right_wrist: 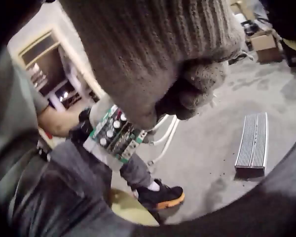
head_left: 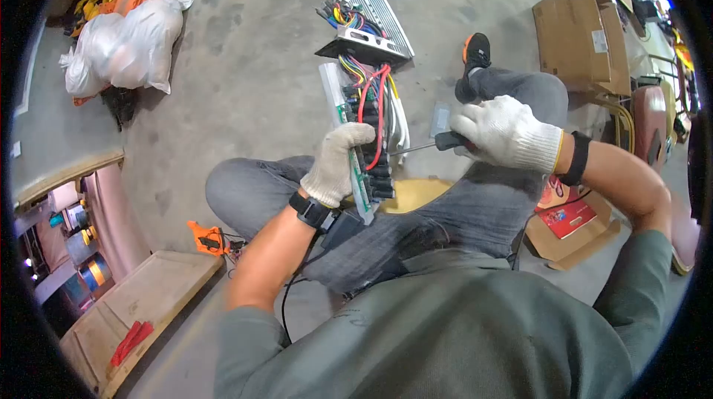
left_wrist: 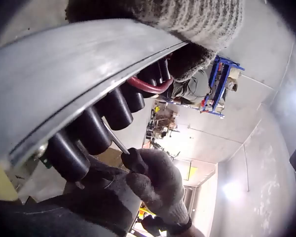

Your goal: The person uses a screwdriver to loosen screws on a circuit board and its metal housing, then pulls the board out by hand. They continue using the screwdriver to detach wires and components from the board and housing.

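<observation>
Head view: concrete floor [head_left: 252, 65]; left hand [head_left: 336, 165] grips board [head_left: 364, 176], right hand [head_left: 509, 133] screwdriver [head_left: 427, 145].

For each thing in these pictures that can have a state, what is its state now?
Left hand in white knit glove: grips the green circuit board.
Green circuit board with black capacitors: held upright, out of its casing, wires attached.
Right hand in white knit glove: grips the screwdriver.
Black-handled screwdriver: tip at the board.
Ribbed silver metal casing: lying on the floor.
</observation>
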Demonstrator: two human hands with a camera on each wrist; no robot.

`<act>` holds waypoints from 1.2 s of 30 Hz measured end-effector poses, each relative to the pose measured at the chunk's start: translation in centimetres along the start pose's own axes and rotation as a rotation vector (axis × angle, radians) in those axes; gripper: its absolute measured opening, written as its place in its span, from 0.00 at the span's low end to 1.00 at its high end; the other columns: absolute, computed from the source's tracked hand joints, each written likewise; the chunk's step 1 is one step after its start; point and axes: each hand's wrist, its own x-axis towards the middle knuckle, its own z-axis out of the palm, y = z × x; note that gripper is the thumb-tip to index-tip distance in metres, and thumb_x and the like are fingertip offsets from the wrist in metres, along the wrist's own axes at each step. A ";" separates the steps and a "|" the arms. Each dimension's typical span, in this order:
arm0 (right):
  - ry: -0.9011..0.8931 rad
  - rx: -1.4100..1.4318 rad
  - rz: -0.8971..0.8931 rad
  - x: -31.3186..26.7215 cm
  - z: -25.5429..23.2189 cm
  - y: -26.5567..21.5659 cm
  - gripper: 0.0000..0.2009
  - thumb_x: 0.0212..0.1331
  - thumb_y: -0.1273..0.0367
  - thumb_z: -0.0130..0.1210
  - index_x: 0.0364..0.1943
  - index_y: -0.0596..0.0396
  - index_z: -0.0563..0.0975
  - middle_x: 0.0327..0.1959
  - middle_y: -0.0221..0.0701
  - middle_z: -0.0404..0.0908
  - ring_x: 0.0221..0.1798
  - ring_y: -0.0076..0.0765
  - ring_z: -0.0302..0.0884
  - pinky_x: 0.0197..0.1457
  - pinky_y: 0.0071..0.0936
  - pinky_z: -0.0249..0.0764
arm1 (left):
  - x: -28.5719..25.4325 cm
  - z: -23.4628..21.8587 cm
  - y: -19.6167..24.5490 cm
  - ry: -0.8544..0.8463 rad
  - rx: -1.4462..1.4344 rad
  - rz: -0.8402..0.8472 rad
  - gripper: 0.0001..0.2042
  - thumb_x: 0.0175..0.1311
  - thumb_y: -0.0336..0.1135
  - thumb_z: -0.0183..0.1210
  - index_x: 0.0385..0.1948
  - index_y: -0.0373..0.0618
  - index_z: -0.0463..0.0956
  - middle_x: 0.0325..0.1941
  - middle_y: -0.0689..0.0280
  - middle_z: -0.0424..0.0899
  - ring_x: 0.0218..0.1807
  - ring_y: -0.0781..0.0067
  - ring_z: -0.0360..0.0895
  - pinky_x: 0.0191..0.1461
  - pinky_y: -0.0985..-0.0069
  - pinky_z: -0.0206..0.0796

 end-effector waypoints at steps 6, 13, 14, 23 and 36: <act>0.222 0.958 0.428 1.3 -0.4 1.5 0.20 0.72 0.52 0.53 0.43 0.57 0.82 0.34 0.35 0.82 0.36 0.30 0.79 0.41 0.32 0.74 | 0.2 -1.2 0.0 -0.027 -0.090 0.158 0.13 0.60 0.34 0.58 0.43 0.39 0.80 0.36 0.57 0.87 0.33 0.59 0.87 0.41 0.59 0.85; -0.303 1.087 0.680 -0.5 -0.7 2.1 0.29 0.76 0.46 0.42 0.35 0.56 0.82 0.27 0.25 0.75 0.25 0.19 0.68 0.29 0.22 0.65 | -0.3 -0.6 -0.5 0.023 -0.023 0.300 0.11 0.62 0.36 0.56 0.38 0.39 0.80 0.31 0.57 0.85 0.29 0.59 0.85 0.38 0.59 0.83; -0.266 1.106 0.607 -0.7 -0.6 2.1 0.25 0.75 0.47 0.48 0.38 0.57 0.81 0.28 0.26 0.77 0.24 0.17 0.68 0.28 0.21 0.65 | -0.7 -0.4 -0.4 0.036 -0.022 0.303 0.11 0.62 0.36 0.56 0.39 0.39 0.80 0.31 0.57 0.85 0.29 0.60 0.84 0.38 0.59 0.83; 0.503 1.051 0.294 -1.1 4.4 0.2 0.17 0.72 0.57 0.57 0.49 0.57 0.79 0.34 0.27 0.77 0.32 0.17 0.72 0.34 0.22 0.70 | -0.7 -0.4 -0.8 0.044 0.001 0.350 0.10 0.62 0.34 0.56 0.38 0.39 0.81 0.31 0.59 0.85 0.28 0.63 0.84 0.34 0.62 0.83; 0.417 1.454 0.398 -0.5 4.2 0.0 0.19 0.74 0.56 0.55 0.55 0.58 0.80 0.38 0.25 0.78 0.34 0.18 0.71 0.35 0.19 0.68 | 1.0 -2.1 -1.1 0.107 0.046 0.447 0.08 0.63 0.35 0.58 0.37 0.41 0.81 0.32 0.60 0.86 0.32 0.65 0.86 0.39 0.63 0.84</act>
